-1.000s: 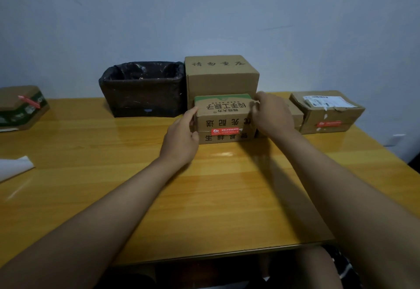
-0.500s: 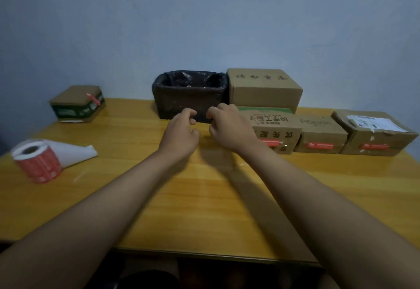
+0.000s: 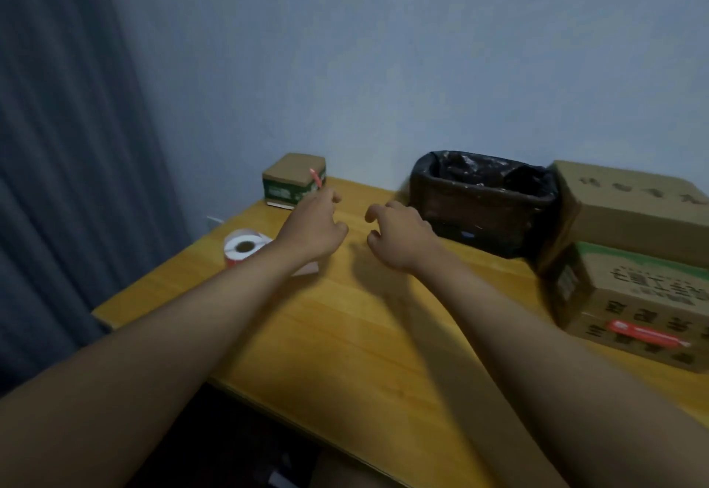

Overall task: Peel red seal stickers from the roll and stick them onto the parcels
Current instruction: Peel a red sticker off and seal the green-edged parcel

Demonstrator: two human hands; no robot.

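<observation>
A small green-banded parcel (image 3: 293,180) with a red sticker over its top edge stands at the table's far left corner. The red sticker roll (image 3: 244,247) lies just left of my left forearm, partly hidden by it. My left hand (image 3: 314,225) hovers above the table right in front of that parcel, fingers loosely curled, holding nothing. My right hand (image 3: 399,236) hovers beside it, also loosely curled and empty. At the right, a printed parcel (image 3: 629,303) carries a red seal sticker (image 3: 648,335) on its front face.
A dark bin lined with a black bag (image 3: 483,200) stands against the wall. A plain brown box (image 3: 629,207) sits behind the printed parcel. The wooden table (image 3: 345,334) ends at a curtain (image 3: 76,142) on the left.
Both hands let go of the printed parcel and swung left across the table. The view turned left, bringing the roll and the small green parcel close to my left hand.
</observation>
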